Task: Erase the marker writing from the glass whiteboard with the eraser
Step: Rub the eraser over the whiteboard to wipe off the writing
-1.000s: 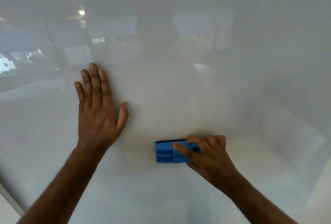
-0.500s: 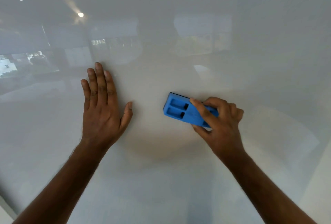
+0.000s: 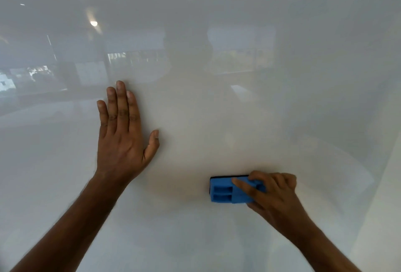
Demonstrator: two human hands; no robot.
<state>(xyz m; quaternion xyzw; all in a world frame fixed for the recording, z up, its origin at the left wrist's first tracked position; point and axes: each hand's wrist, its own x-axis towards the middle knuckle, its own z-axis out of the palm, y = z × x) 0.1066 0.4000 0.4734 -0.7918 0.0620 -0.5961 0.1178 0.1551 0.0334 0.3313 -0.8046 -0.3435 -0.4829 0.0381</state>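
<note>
Head view: left hand (image 3: 121,139) spread flat on glass whiteboard (image 3: 282,108), presumably bracing, while right hand (image 3: 273,195) pinches blue eraser (image 3: 225,191) against its lower middle for wiping; no writing visible.

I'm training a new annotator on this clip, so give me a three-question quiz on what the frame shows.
1. True or false: the left hand lies flat, fingers spread, on the glass whiteboard.
2. Which hand grips the blue eraser? A) left B) right C) both
3. Fill in: no marker ______ is visible on the board.

Key: 1 true; 2 B, the right hand holds it against the board; 3 writing.
</note>
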